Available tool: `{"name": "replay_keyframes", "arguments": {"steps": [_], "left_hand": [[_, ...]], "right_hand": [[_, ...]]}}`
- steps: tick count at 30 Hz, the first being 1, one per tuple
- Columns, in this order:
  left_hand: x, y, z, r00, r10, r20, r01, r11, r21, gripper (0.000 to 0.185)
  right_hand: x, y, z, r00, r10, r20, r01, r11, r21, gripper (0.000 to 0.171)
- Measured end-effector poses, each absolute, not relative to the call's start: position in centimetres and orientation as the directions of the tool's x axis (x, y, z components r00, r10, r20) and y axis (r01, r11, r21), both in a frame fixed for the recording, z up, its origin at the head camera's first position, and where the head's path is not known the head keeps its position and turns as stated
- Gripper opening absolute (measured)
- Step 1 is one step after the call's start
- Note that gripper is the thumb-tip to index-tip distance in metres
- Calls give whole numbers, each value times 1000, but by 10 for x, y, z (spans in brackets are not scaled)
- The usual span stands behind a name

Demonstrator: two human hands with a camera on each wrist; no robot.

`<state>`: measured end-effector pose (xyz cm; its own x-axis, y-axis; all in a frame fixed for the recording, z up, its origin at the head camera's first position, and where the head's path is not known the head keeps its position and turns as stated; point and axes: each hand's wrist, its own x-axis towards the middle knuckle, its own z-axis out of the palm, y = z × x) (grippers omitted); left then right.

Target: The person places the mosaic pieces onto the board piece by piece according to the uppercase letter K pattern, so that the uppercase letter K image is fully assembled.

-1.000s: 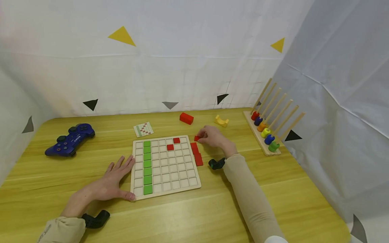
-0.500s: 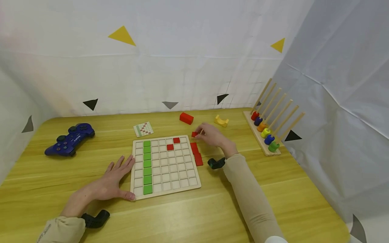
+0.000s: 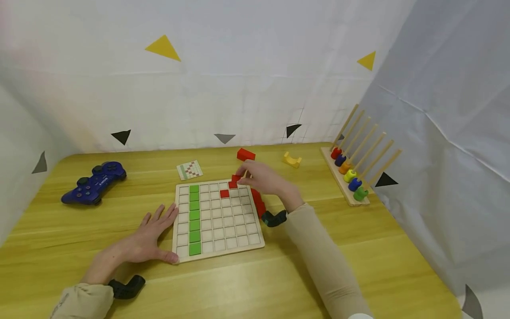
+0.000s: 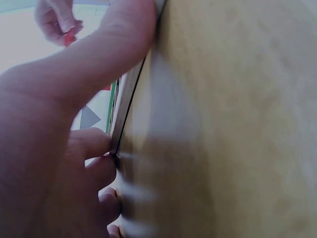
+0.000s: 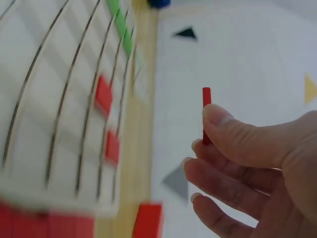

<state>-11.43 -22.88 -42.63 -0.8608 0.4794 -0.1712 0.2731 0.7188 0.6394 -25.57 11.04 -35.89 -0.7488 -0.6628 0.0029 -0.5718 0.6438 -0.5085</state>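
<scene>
Fingers of the right hand [image 3: 264, 179] are pinching a small red tile [image 5: 206, 111] between thumb and fingertips, holding it above the far right corner of the grid board [image 3: 218, 241]. Left hand [image 3: 149, 237] is lying flat with fingers spread on the desk [image 3: 255, 283], its thumb touching the board's near left corner. Board is carrying a green column [image 3: 194, 217] and two red tiles [image 3: 224, 193]. More red tiles [image 3: 259, 204] are lying just beside its right edge. Blue controller [image 3: 93, 182] is sitting near the desk's far left corner, peg rack [image 3: 350, 170] at the right edge.
</scene>
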Motion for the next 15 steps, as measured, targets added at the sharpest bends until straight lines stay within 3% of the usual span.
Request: {"name": "replay_keyframes", "arguments": {"steps": [7,15], "left_hand": [[-115,-228,-428,-857,484,-179,272,719,639,127],[-115,-229,-428,-862,478,-169,278,724,632,128]], "right_hand": [[-247,74,-362,-686,-727,3,-640,602,-478,23],[-248,60,-382,-670,-740,-57,-636,612,-471,22]]}}
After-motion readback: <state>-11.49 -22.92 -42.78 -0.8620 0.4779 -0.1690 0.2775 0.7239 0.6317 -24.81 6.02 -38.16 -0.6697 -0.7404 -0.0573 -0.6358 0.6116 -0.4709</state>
